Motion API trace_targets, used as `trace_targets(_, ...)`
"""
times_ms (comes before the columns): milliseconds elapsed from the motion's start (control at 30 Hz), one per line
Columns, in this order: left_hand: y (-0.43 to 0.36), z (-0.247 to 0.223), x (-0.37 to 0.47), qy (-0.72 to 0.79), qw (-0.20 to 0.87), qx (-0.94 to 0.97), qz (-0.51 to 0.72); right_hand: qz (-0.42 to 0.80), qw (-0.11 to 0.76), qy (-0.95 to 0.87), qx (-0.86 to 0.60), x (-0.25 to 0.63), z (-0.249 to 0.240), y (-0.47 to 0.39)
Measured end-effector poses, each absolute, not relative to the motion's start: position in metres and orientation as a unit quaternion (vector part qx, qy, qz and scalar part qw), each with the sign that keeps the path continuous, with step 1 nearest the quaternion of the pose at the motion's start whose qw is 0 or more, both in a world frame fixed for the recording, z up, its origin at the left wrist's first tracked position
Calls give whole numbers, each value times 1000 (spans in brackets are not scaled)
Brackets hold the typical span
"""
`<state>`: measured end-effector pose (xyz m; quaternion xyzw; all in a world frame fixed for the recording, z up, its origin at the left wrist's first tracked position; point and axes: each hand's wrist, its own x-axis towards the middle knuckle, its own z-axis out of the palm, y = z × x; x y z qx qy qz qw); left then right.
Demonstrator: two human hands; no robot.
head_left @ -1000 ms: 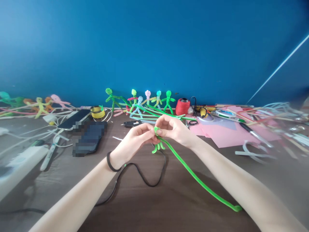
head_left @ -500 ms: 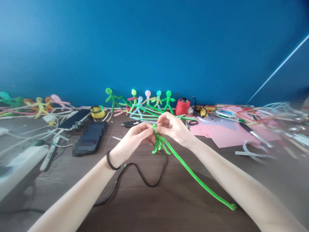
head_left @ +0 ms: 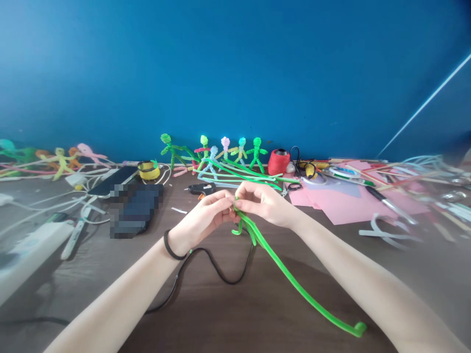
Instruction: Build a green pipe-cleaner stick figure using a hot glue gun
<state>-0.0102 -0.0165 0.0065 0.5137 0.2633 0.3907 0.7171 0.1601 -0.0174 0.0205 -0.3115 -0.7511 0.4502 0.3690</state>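
Both my hands meet over the middle of the table, pinching a bunch of bright green pipe cleaners (head_left: 279, 262) at its top end. My left hand (head_left: 204, 215), with a dark band (head_left: 172, 245) on its wrist, holds the bunch from the left. From the right, my right hand (head_left: 268, 205) has thumb and finger pressed on the same spot. Short curled ends hang below the fingers, and one long strand runs down to the right, ending in a small bend. The fingers hide most of the bunch's top.
Pipe-cleaner figures (head_left: 256, 154) stand along the blue wall, with loose pipe cleaners (head_left: 243, 171) before them. A black glue gun (head_left: 201, 188) lies behind my hands, and a black cord (head_left: 221, 277) crosses below. Phones (head_left: 138, 211) lie left; pink paper (head_left: 342, 206) and a marker (head_left: 390, 203) lie right.
My hands have come down slightly and closer together, the right fingers now pressed flatter on the bunch. The long green strand's far end has shifted a little down and right.
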Motion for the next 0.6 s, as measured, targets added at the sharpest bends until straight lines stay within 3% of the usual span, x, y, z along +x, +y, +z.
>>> trace_targets(200,-16,7,-11,262,709,525,390,450,361,-754,-314,160,21,-18)
trace_targets(600,-18,9,-8,282,694,536,389,616,350,-629,-320,163,19,-11)
